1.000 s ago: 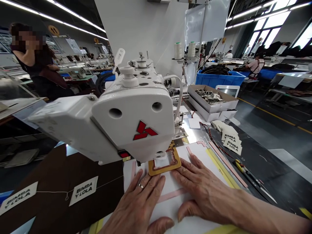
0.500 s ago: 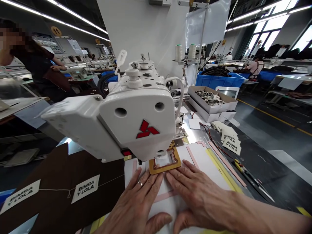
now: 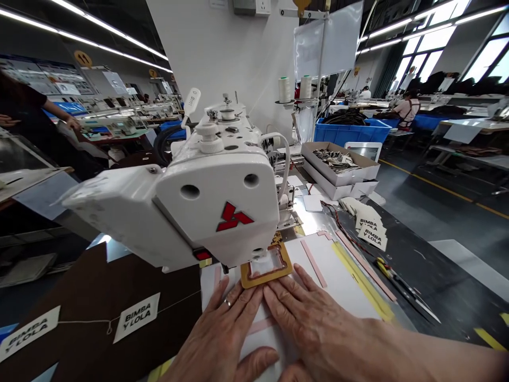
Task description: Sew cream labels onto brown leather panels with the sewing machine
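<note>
My left hand (image 3: 225, 326) lies flat on a white sheet (image 3: 340, 294) marked with pink and yellow strips. Its fingers, one wearing a ring, point at a yellow frame (image 3: 265, 280) with a brown inner edge. Beside it, my right hand (image 3: 304, 313) is also flat, fingers stretched and the fingertips close to or touching the frame's near edge. That frame sits under the head of a white sewing machine (image 3: 222, 180), which hides the needle. On the left a dark brown piece (image 3: 175, 297) carries a printed label (image 3: 136, 317) and a second label (image 3: 29, 334), joined by a thread.
To the right are yellow-handled scissors (image 3: 407, 292), a fanned stack of labels (image 3: 371, 233) and a cardboard box (image 3: 356, 174) of tagged pieces. Behind stand thread cones (image 3: 283, 89) and a blue bin (image 3: 352, 132). A person (image 3: 24, 114) stands at far left.
The view has shifted a little, so the surroundings sit slightly further left. Both hands stay flat by the frame. The person at the left has moved partly out of view.
</note>
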`<state>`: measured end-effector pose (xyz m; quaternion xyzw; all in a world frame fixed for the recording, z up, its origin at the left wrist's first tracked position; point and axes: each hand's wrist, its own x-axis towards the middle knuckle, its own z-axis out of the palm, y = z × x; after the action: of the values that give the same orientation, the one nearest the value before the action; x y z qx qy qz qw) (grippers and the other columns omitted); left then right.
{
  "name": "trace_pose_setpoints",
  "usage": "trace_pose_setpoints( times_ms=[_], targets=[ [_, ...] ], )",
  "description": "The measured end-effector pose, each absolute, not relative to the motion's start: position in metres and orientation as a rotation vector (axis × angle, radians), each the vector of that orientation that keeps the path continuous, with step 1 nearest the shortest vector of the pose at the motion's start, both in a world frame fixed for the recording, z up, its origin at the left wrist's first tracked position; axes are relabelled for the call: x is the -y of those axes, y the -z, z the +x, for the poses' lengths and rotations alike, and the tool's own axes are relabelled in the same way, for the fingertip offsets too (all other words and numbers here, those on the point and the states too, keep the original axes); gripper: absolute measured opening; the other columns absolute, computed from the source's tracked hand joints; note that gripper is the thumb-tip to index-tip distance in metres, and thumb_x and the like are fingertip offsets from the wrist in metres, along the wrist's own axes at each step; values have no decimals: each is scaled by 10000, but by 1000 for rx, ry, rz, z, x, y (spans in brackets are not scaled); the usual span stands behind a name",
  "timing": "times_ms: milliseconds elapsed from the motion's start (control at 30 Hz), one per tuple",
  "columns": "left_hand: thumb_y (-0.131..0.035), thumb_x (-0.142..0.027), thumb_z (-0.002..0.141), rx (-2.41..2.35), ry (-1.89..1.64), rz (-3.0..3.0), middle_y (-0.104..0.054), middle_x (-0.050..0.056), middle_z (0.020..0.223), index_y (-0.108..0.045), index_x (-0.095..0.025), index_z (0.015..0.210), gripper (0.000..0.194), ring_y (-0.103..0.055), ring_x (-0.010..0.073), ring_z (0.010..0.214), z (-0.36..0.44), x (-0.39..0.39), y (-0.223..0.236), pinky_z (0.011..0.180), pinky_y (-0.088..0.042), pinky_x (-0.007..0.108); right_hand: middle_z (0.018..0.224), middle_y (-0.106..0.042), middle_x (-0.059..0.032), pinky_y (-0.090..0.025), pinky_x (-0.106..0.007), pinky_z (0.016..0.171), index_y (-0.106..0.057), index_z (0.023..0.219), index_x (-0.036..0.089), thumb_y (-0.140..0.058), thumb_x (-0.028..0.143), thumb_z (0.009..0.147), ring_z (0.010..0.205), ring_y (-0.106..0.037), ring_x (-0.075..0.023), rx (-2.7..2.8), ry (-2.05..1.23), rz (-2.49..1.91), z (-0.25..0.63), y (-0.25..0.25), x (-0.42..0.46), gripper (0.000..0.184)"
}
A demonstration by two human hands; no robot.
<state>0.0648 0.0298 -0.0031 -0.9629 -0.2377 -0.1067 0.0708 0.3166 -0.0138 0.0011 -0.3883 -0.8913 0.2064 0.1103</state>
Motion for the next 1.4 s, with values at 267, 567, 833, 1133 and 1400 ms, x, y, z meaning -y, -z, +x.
trace_pose_setpoints(
  times_ms=[267, 567, 833, 1133, 1400],
  targets=[
    [-496, -688, 1053, 732, 298, -2853, -399, 98, 1638, -200, -95, 1654, 895, -444, 262, 1498, 62, -29, 3, 1318, -229, 411, 1715, -218, -240, -46, -634, 1302, -211, 1687, 24, -446, 849, 943, 1616, -191, -388, 2570, -577, -1188, 319, 6, 14, 1135],
    [-512, -681, 1047, 731, 238, -2839, -401, 105, 1636, -247, -78, 1637, 885, -455, 282, 1491, 61, -30, 7, 1265, -366, 445, 1661, -304, -294, -83, -685, 1283, -265, 1665, -7, -453, 871, 913, 1587, -252, -436, 2590, -502, -1218, 318, 12, 17, 1171],
    [-494, -689, 1052, 750, 199, -2888, -360, 105, 1654, -129, -82, 1660, 934, -419, 291, 1515, 57, -31, 8, 1241, -412, 494, 1695, -297, -259, -85, -604, 1319, -243, 1682, 38, -524, 810, 945, 1621, -184, -378, 2527, -538, -1128, 316, 8, 13, 1104],
    [-539, -636, 1045, 792, 194, -2942, -354, 106, 1661, -141, -129, 1669, 897, -418, 298, 1516, 64, -33, 0, 1249, -414, 502, 1621, -460, -236, -154, -564, 1318, -321, 1658, 119, -614, 866, 840, 1577, -318, -378, 2467, -610, -1071, 317, -2, -2, 1146],
    [-572, -637, 1017, 721, 308, -2796, -454, 82, 1613, -392, -102, 1568, 788, -453, 254, 1493, 61, -35, 7, 1352, -175, 414, 1733, -234, -224, -108, -643, 1303, -92, 1726, 160, -581, 840, 886, 1623, -175, -384, 2508, -512, -1172, 331, -2, 2, 1187]
  ],
)
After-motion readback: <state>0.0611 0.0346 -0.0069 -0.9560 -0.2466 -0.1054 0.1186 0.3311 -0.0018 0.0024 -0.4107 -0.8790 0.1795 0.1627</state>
